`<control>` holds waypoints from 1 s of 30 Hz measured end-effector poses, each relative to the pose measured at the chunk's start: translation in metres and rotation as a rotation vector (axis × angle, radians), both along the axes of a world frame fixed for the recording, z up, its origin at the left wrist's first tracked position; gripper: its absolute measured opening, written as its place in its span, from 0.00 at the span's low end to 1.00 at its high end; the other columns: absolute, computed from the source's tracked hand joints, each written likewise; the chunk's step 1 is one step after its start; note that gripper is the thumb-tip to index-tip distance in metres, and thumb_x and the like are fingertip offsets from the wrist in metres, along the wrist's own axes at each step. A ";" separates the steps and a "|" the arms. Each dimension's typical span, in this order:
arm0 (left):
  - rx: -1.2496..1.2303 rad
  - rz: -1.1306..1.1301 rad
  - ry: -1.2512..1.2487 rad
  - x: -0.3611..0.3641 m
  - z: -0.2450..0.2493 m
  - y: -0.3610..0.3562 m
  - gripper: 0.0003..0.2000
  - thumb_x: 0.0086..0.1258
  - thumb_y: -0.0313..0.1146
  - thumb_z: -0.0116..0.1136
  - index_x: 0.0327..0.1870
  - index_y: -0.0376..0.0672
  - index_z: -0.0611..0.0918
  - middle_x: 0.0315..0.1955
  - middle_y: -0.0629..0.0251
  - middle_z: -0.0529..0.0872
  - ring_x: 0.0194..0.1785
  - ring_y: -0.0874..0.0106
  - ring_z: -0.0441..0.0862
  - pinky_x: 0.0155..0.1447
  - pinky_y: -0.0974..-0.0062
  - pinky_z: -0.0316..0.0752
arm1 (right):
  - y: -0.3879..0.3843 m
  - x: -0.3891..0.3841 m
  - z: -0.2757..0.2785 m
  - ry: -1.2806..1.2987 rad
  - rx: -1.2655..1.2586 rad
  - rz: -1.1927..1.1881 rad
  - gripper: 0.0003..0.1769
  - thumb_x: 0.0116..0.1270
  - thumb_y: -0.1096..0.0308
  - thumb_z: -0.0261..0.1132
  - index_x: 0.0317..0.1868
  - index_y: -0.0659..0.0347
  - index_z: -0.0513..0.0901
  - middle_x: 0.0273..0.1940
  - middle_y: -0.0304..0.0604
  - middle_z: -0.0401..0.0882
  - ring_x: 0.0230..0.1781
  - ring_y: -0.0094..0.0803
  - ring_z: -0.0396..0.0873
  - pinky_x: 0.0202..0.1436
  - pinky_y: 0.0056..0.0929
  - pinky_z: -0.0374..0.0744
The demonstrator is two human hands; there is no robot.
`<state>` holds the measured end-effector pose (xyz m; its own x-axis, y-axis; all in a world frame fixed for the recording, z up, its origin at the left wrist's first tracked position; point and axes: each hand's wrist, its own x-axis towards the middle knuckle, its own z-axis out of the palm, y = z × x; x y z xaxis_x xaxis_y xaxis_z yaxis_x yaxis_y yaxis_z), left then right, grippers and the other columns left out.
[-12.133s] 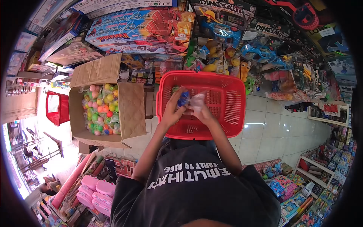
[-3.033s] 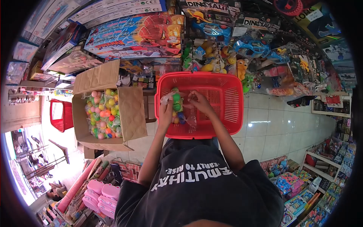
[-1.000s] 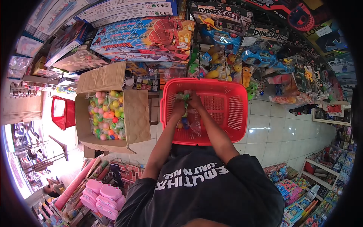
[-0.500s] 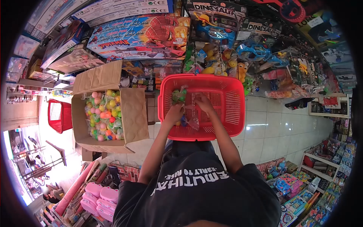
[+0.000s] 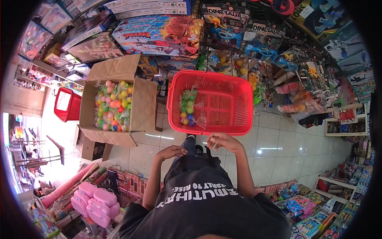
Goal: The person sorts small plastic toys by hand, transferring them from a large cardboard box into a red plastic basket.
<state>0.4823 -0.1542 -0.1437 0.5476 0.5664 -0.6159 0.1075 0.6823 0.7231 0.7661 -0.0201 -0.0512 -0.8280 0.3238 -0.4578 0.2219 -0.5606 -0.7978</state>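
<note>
A red plastic basket (image 5: 238,126) stands in front of me. Along its left side lie clear bags of coloured balls (image 5: 187,105), mostly green and yellow, with a blue one near the front. My left hand (image 5: 174,152) hovers below the basket's front left corner, fingers stretched out and holding nothing. Just under the front rim is my right hand (image 5: 223,142), its fingers loosely bent and apart, with nothing in them. To the left, an open cardboard box (image 5: 144,105) is filled with more bagged balls (image 5: 115,104) in pink, yellow, orange and green.
Boxed toys, including a Spider-Man box (image 5: 159,36), are stacked behind the basket. Packaged dinosaur toys (image 5: 262,40) hang at the back right. Another red basket (image 5: 67,104) is beyond the carton. Pink cases (image 5: 95,203) sit at lower left, and tiled floor (image 5: 274,135) runs rightward.
Both hands have come out of the basket toward my body, letting go of the bagged balls, which now lie along its left side. The view has shifted slightly.
</note>
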 end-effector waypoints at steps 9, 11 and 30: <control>0.104 0.298 0.642 0.008 -0.164 -0.129 0.17 0.61 0.43 0.51 0.42 0.38 0.81 0.38 0.51 0.83 0.46 0.58 0.79 0.50 0.65 0.73 | -0.090 -0.009 -0.201 -0.490 0.057 0.121 0.18 0.65 0.51 0.57 0.45 0.55 0.76 0.38 0.36 0.78 0.39 0.23 0.76 0.40 0.26 0.75; 0.058 0.326 0.661 0.001 -0.170 -0.149 0.18 0.60 0.45 0.53 0.39 0.38 0.82 0.37 0.50 0.83 0.45 0.56 0.80 0.50 0.63 0.73 | -0.110 -0.005 -0.235 -0.629 0.063 0.188 0.19 0.62 0.49 0.59 0.44 0.54 0.77 0.37 0.36 0.78 0.37 0.26 0.76 0.37 0.29 0.75; -0.106 0.777 0.604 -0.145 -0.182 -0.272 0.19 0.62 0.45 0.55 0.42 0.36 0.80 0.36 0.49 0.83 0.43 0.59 0.81 0.47 0.67 0.73 | -0.173 -0.151 -0.258 -0.609 0.104 -0.095 0.12 0.61 0.58 0.61 0.38 0.57 0.77 0.29 0.37 0.78 0.23 0.23 0.75 0.26 0.25 0.74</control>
